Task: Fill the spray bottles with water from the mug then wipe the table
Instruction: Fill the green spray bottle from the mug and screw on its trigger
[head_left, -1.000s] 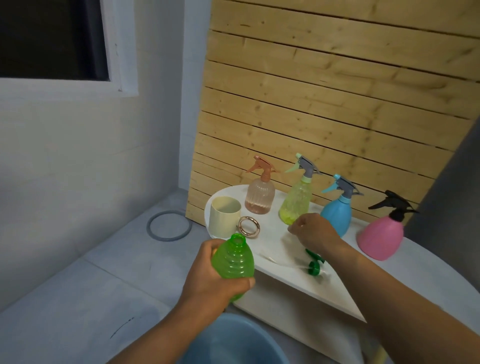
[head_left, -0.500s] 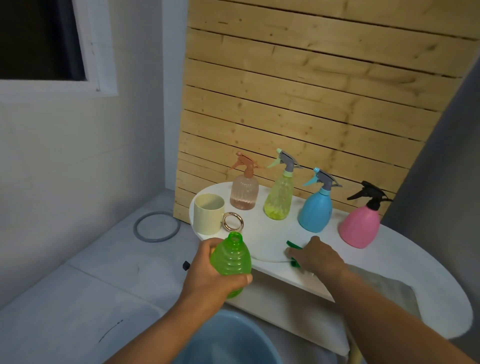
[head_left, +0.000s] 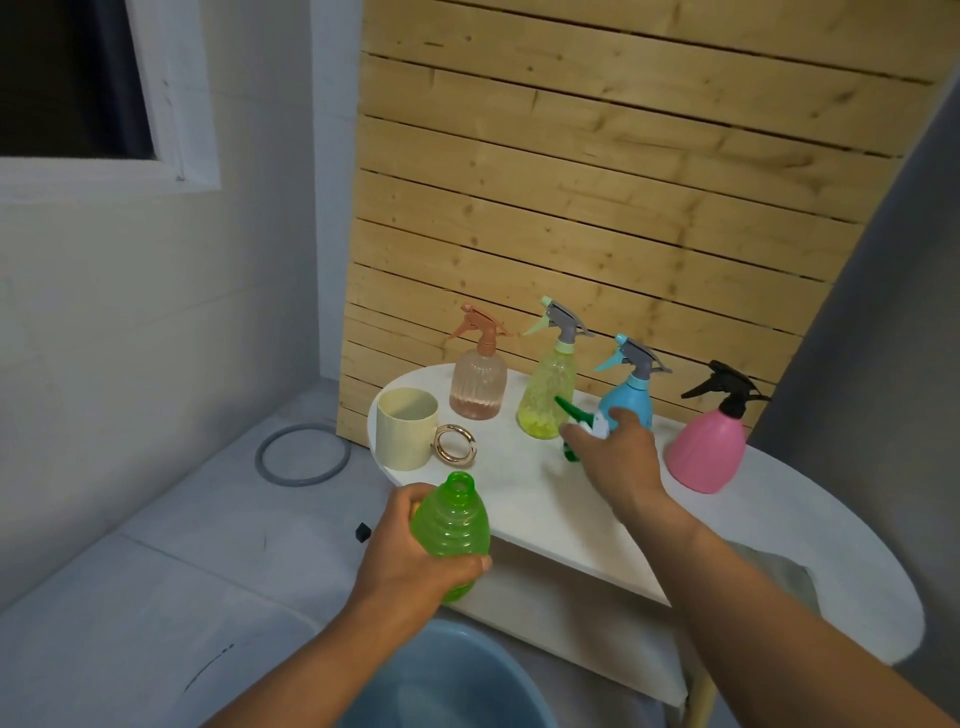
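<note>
Currently left hand (head_left: 415, 556) fingers wrap the open green bottle (head_left: 451, 525); right hand (head_left: 615, 457) fingers pinch its spray head (head_left: 574, 423); align the tube over the neck, then screw down

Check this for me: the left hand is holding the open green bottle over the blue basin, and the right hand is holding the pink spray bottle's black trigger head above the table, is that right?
Not quite. The right hand holds a green trigger head, not the black one, which is still on the pink spray bottle. The head view shows this. The rest stands: the left hand holds the open green bottle over the blue basin.
</note>
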